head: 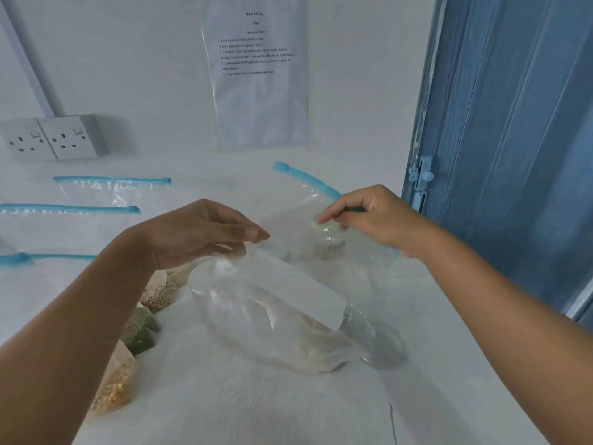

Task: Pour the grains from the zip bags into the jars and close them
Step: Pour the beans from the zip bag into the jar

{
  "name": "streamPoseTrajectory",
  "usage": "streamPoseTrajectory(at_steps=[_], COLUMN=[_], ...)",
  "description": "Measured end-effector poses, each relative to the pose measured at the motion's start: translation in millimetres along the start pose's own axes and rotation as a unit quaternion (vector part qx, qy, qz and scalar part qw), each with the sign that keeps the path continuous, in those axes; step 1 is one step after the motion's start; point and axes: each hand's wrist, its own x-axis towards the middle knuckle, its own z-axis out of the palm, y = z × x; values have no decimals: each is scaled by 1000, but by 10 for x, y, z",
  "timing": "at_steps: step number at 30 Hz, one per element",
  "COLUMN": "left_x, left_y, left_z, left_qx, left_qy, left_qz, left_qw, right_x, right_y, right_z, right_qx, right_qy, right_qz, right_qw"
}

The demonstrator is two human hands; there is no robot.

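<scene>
Near the middle of the white tabletop (288, 412) stands a clear glass jar (369, 342) with pale grains in its bottom, and a clear zip bag (288, 303) with a blue zip strip (308, 179) is held over it. The left hand (195, 232) pinches the bag's near edge between thumb and curled fingers, just above the jar's mouth. The right hand (372, 216) pinches the bag farther back, close to the zip strip, lifting that end higher, so the bag slopes down toward the jar. A small clump of pale grains (327, 239) lies inside the bag between the two hands. A white label panel (298, 290) crosses the bag's front face.

Along the left edge of the tabletop lie three flat zip bags with blue strips (112, 187) (67, 209) (19, 259), apparently empty. Nearer the front left corner, partly hidden by the left forearm, lie heaps of grains in clear bags: beige ones (160, 293), green ones (141, 332) and yellow ones (112, 390).

On the wall behind are a double socket (54, 138) at the far left and a printed sheet (260, 72) in a plastic sleeve. A blue door (513, 155) stands past the right edge.
</scene>
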Motion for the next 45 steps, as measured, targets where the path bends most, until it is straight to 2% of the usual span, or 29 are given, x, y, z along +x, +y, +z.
streamPoseTrajectory(at_steps=[3,6,9,12,14,16,20,23,27,30,34,37,42,45], left_x=[-50,-35,-51,-95,-119,-138,-157,-184,-199,-128,60,235,692,1087], left_y=[57,92,57,26,20,12,3,-1,-53,-95,-127,-62,91,164], left_z=[68,110,98,68,39,8,-21,-48,-85,-32,128,378,1105,1679], left_qx=[7,21,-14,-53,-78,-102,-164,-205,-224,-239,-239,-252,-286,-320], left_qy=[-32,25,84,115,131,145,152,146,133,131,150,159,180,169], left_qz=[-7,36,59,68,79,91,122,127,111,89,53,23,-15,-50], left_qw=[999,999,995,990,985,980,967,959,959,958,958,954,941,931], right_x=[28,34,-27,-136,-196,-230,-230,-196,-139,-155,-251,-303,-467,-663], right_y=[-13,-5,25,66,122,202,271,242,253,259,312,479,993,1380], right_z=[103,208,286,412,514,595,695,712,666,623,451,210,-480,-1048], right_qx=[-15,-16,-29,73,225,348,411,412,456,471,501,493,473,452], right_qy=[29,71,146,187,163,104,18,36,103,121,130,137,149,155], right_qz=[-13,-31,-24,41,83,120,162,161,154,142,138,149,173,215], right_qw=[999,997,989,979,957,924,897,896,870,862,844,846,851,852])
